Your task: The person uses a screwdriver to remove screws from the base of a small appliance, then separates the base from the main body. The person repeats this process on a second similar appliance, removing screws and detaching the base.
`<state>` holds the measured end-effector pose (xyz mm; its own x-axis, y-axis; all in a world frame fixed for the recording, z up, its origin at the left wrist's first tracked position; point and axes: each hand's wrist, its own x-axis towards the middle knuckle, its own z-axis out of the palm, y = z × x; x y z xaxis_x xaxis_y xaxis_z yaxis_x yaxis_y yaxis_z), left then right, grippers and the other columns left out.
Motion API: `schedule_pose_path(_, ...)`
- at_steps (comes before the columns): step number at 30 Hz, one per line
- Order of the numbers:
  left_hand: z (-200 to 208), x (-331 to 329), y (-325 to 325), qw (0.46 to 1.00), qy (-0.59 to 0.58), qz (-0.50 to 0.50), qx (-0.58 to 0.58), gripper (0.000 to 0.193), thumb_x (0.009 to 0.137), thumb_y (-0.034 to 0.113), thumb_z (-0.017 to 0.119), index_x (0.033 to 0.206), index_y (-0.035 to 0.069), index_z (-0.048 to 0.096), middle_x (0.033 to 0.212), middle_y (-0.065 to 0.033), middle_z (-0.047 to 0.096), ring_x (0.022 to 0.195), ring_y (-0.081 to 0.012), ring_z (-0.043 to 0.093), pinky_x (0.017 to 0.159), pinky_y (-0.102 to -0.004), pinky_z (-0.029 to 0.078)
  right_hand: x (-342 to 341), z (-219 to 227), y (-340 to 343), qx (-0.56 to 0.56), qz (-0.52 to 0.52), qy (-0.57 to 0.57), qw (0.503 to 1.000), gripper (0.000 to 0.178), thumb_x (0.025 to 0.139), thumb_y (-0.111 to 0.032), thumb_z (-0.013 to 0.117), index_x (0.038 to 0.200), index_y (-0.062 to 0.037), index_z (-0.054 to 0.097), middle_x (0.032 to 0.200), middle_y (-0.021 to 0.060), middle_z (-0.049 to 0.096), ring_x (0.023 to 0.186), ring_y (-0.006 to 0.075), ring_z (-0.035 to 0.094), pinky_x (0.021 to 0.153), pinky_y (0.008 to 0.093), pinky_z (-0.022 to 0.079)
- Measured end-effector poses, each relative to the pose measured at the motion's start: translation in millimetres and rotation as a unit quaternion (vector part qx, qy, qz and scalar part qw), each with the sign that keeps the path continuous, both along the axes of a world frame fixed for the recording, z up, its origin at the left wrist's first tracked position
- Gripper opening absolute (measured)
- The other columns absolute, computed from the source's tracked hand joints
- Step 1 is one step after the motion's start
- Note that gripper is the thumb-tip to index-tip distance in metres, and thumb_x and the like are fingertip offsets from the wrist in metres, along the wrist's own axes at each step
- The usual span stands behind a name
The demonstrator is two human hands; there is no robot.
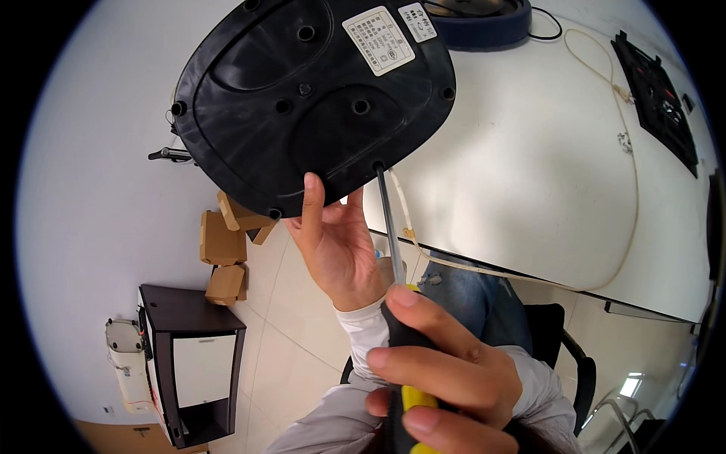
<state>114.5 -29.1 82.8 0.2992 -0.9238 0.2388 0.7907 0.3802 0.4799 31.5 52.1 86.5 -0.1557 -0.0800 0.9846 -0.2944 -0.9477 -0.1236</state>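
My left hand (336, 242) grips the lower edge of a black plastic base (234, 144), thumb on its face and fingers behind. The base is rounded, with several screw holes and two white labels (380, 41) near its top right. In my right hand (454, 371) is a screwdriver (391, 227) with a black and yellow handle and a long metal shaft. Its tip sits in the screw hole at the base's lower edge. Whether a screw is in that hole is hidden. A cream cable (454, 263) runs from behind the base along the table.
The white table (514, 151) bears a dark blue round-edged device (484, 26) at the back, a black tool case (658, 102) at the right and small screws (625, 142) beside the cable. Cardboard boxes (223, 238) and a dark cabinet (197, 333) stand at the left.
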Motion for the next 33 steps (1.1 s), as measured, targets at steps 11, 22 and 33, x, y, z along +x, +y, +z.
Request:
schedule_pose_path(11, -12, 6, -6, 0.998, -0.008, 0.005, 0.057, 0.031, 0.083, 0.001, 0.058, 0.112, 0.008, 0.05, 0.101, -0.0086, 0.063, 0.089, -0.0215, 0.063, 0.08, -0.043, 0.055, -23, 36, 51, 0.338, 0.157, -0.035, 0.927, 0.051, 0.068, 0.009, 0.066, 0.105, -0.01, 0.035, 0.104, 0.0209, 0.052, 0.105, 0.0424, 0.051, 0.089, 0.0443, 0.047)
schedule_pose_path(22, -11, 12, -6, 0.996, -0.006, -0.011, 0.087, 0.026, 0.083, 0.0, 0.058, 0.107, 0.007, 0.053, 0.094, -0.0084, 0.065, 0.081, -0.0207, 0.065, 0.079, -0.0427, 0.055, -16, -7, -4, -0.027, 0.061, 0.02, 0.998, 0.034, 0.074, 0.006, 0.061, 0.1, 0.0018, 0.039, 0.098, 0.0274, 0.054, 0.091, 0.0406, 0.058, 0.092, 0.0484, 0.044)
schedule_pose_path(33, -8, 5, -6, 0.997, -0.04, 0.004, 0.067, 0.038, 0.083, 0.0, 0.058, 0.118, 0.007, 0.045, 0.107, -0.0097, 0.06, 0.093, -0.0234, 0.062, 0.082, -0.0439, 0.053, -56, 32, 31, 0.308, 0.112, -0.024, 0.945, 0.061, 0.062, -0.03, 0.076, 0.107, -0.0167, 0.037, 0.102, 0.0144, 0.053, 0.101, 0.0362, 0.053, 0.081, 0.0414, 0.047)
